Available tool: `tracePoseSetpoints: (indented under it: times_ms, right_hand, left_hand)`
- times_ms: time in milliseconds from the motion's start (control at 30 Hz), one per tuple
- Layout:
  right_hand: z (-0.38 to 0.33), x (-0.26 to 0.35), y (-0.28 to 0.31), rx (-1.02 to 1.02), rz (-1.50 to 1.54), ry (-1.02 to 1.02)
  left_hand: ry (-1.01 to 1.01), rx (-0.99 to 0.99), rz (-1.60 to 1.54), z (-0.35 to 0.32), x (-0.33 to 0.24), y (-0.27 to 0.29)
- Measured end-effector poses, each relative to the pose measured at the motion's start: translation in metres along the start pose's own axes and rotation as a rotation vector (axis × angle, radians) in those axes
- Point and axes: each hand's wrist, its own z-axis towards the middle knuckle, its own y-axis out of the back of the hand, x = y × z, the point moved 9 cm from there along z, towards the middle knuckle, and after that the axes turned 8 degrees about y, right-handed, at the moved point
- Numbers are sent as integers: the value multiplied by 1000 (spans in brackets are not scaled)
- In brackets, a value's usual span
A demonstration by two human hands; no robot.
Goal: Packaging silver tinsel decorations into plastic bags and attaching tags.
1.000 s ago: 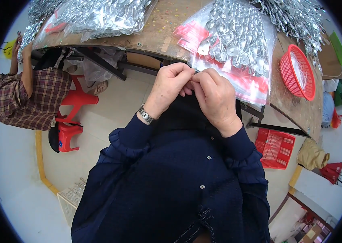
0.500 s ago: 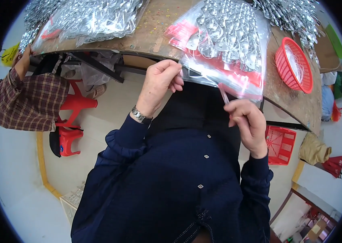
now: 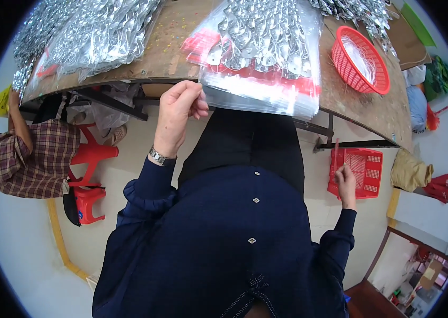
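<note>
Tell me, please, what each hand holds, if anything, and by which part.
The right hand holds a thin strip near its lower end. The left hand is close beside the bags; whether it grips anything cannot be told.

Thin, translucent pinkish strip [image 3: 336, 150], nearly upright, its lower end in the right hand [image 3: 346, 184]

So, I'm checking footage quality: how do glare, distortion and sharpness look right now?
In the head view, bright glare on the clear plastic bags and silvery spoon-shaped pieces; in the head view, fisheye bending of the tabletop edge, with black corners; also in the head view, the thin strip at the right hand shows only faintly.
</note>
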Motion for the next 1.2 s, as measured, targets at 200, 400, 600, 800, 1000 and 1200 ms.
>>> tracePoseSetpoints:
  times_ms: [200, 400, 600, 800, 1000, 1200]
  right_hand:
    - [-23, 5, -17, -102, -557, 224]
    - [27, 99, -13, -95, 41, 78]
    - [50, 24, -97, 403, -340, 142]
    - [65, 155, -25, -228, -408, 375]
    - [56, 275, 20, -459, -161, 787]
    - [75, 306, 9, -431, -254, 972]
  left_hand:
    - [-165, -109, 72, -6, -10, 17]
    - [-746, -302, 835, -34, -61, 1]
    - [-1005, -173, 1124, -32, -64, -31]
    - [-1022, -119, 1086, -27, -64, -31]
    - [-1088, -106, 1105, -15, -63, -34]
    - [-1121, -74, 1088, -12, -65, -36]
